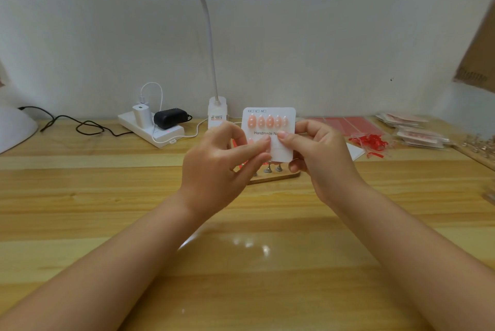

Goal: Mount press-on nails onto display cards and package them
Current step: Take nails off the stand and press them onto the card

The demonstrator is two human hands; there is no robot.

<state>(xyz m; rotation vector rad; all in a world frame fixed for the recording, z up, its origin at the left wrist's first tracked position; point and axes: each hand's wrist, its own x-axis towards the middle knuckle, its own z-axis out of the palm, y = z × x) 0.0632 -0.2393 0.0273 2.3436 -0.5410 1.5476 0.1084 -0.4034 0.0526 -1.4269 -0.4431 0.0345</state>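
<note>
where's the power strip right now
In the head view the power strip lies at the back of the table, left of centre by the wall, just left of the lamp base.

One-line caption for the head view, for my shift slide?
Both hands hold a white display card with five pink press-on nails above the wooden desk.

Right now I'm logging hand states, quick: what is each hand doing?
Left hand: fingers pinch the display card at its lower left.
Right hand: thumb and fingers grip the card's right edge.
</note>
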